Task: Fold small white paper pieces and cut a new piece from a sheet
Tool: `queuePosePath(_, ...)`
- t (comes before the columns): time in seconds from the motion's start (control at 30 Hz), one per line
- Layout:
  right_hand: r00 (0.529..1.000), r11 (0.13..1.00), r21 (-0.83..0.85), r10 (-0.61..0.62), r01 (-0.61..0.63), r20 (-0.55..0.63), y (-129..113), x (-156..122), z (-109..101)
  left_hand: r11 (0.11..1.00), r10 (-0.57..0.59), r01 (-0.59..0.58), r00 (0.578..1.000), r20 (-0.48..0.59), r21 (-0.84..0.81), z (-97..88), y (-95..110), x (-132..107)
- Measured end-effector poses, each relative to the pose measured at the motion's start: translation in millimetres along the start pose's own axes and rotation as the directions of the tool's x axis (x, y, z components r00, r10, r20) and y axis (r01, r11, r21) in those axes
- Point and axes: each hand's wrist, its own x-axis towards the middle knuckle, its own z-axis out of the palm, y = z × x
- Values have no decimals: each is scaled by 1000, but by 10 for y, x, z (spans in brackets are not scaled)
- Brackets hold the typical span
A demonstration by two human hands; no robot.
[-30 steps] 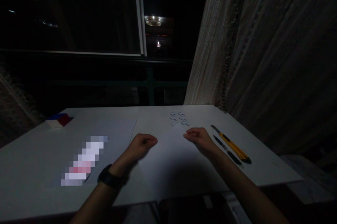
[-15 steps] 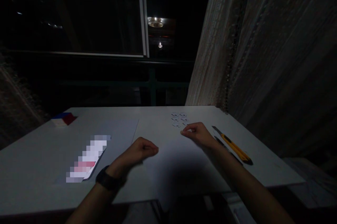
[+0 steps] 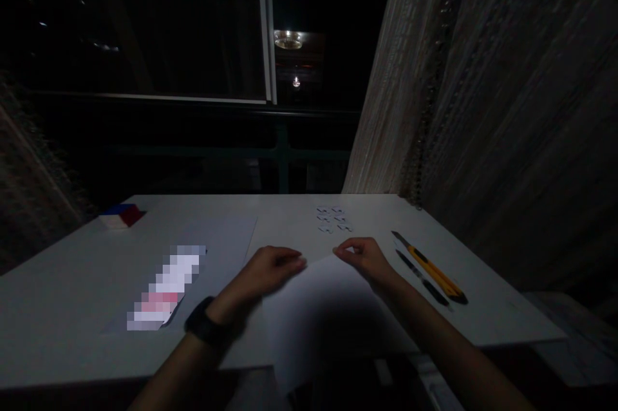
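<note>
A white sheet of paper lies between my hands, its lower part hanging past the table's front edge. My right hand pinches its far edge between thumb and fingers. My left hand, with a dark watch on the wrist, is closed on the same edge nearer the left corner; its fingertips are dim. Just beyond the right hand lie several small white pieces with dark marks in two columns. A dark shadow covers the middle of the sheet.
Right of my right hand lie a black pen and a yellow utility knife, blade exposed. On the left, a blurred-out bright panel rests on another paper sheet. A red, blue and white block stands far left. Curtains flank the window.
My left hand has shifted slightly right and up, closer to my right hand. The sheet's far edge has come up between them. My right hand has moved a little nearer, uncovering the marked pieces.
</note>
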Motion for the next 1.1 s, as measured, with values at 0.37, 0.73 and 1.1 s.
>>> queuePosePath(0.37, 939, 995, 80, 26, -57, 342, -146, -34, -33, 991, 27, -52, 980, 195, 126, 256, 55, 172)
queuePosePath(0.73, 992, 990, -142, 33, -15, 122, -40, -253, -747, 998, -62, 58, 982, 178, 26, 68, -60, 70)
queuePosePath(1.1, 953, 373, -878, 84, -300, -290, 547, -514, -1427, 908, -296, 142, 885, -361, -395, 204, -393, -302)
